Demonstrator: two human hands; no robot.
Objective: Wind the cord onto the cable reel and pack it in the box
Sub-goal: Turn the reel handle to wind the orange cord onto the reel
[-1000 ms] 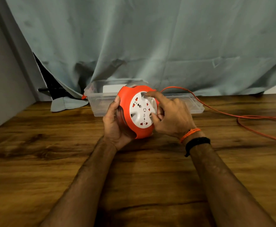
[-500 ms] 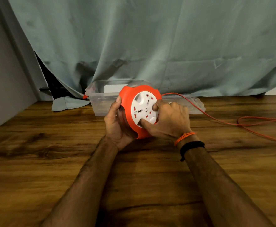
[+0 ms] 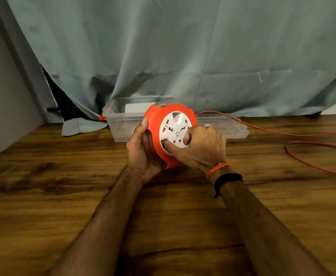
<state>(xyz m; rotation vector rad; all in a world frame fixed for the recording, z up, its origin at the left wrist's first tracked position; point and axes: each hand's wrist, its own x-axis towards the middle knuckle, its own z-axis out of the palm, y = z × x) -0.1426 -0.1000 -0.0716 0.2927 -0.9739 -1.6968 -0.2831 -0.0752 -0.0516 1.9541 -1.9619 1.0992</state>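
**A:** What did the surface and the room look like, from left to right?

**B:** At far left stood a plain grey wall. Beside it a grey-green curtain hung across the whole back of the scene, its lower left corner resting on the table, with a dark gap behind its left edge. A wooden table with dark, strong grain filled the lower part of the view. A clear plastic box sat at the back of the table against the curtain, a small orange piece at its left corner. Its clear lid lay just to its right.

**A:** Where was the cable reel?

**B:** The round orange cable reel was at the middle of the table, in front of the box, held on edge between both hands. Its white socket face was turned towards the camera.

**A:** How were the hands placed?

**B:** Both bare forearms reached in from the bottom edge. The left hand cupped the reel's left side, its thumb lying up along the orange rim and its fingers hidden behind. The right hand had its fingers curled onto the white face, with the thumb pressed into a recess low on it. The right wrist wore an orange thread band and a black band.

**A:** And the cord?

**B:** The orange cord left the reel's upper right, ran across the table to the right edge, and made a loose loop there.
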